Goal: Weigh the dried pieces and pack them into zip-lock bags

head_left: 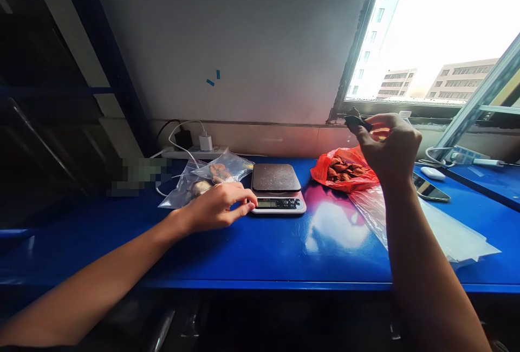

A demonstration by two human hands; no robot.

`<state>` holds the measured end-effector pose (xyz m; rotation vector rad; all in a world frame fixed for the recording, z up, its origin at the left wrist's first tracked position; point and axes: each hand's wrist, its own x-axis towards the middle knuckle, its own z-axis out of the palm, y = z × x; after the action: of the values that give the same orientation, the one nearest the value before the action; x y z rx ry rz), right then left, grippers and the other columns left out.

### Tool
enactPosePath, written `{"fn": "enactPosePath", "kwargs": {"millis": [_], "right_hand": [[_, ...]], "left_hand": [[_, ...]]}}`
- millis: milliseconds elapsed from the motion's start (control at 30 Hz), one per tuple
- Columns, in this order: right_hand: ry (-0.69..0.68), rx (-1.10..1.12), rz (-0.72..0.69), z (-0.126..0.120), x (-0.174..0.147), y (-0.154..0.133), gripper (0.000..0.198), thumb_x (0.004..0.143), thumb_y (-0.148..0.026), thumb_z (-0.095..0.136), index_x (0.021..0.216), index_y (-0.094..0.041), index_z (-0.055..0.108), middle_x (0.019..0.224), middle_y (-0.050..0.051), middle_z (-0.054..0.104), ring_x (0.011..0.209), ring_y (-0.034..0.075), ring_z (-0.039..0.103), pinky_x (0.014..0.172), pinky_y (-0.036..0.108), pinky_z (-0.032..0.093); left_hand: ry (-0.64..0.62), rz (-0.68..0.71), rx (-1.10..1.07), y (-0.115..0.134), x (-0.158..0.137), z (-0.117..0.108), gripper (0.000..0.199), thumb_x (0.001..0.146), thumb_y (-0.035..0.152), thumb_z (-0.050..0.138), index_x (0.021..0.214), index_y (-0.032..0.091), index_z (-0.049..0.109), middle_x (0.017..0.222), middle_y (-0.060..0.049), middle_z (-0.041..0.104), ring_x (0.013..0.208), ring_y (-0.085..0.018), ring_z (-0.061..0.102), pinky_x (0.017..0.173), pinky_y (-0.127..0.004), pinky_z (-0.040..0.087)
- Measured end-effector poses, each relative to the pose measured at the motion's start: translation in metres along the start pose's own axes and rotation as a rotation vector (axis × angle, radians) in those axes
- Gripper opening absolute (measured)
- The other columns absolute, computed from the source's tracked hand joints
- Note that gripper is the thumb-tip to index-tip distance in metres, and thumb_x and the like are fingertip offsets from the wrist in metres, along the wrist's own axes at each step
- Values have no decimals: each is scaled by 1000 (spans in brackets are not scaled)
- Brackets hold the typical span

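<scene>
My right hand (390,143) is raised above the red plastic bag (319,170), pinching a dark, shrivelled piece (357,123) between thumb and fingers. Against the bright window its exact kind cannot be made out. The bag lies open with several brown dried slices (347,169) inside. My left hand (227,203) is at the left edge of the kitchen scale (280,203), thumb and forefinger curved with a gap between them and nothing visible held. The scale's dark weighing plate (276,177) bears only small specks, and its display is lit.
Behind my left hand lie clear bags (174,192) with brown and pale pieces in them. A power strip (190,151) with a white charger (205,142) stands by the wall. To the right are flat clear bags (450,235), a phone (430,188) and a white earphone case (433,173).
</scene>
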<state>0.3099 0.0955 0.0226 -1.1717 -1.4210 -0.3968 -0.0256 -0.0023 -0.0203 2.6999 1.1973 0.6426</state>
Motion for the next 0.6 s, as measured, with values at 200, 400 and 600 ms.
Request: {"fn": "enactPosePath", "kwargs": {"millis": [200,400,600], "right_hand": [[-382,333,-118,37,-45,-49,19,78,-34,67,89,-19,64,86,4,69,72,16,65,65,29,49],[-714,231,-170,82,-82,-65,15,79,-31,69,87,-19,64,91,4,71,81,19,65,72,30,48],[-761,133,-243,86,-83,-54,20,82,-29,63,99,-18,62,100,9,69,95,25,62,83,36,47]], "left_hand": [[-63,-6,28,1,1,-1,22,91,28,50,96,18,68,83,-5,66,73,-16,61,68,-26,47],[-60,3,70,2,1,-3,22,92,28,48,97,17,68,85,-5,66,76,-16,61,74,-28,47],[-56,8,72,3,0,-4,23,92,28,48,97,17,68,84,-6,66,77,-16,61,73,-28,47]]}}
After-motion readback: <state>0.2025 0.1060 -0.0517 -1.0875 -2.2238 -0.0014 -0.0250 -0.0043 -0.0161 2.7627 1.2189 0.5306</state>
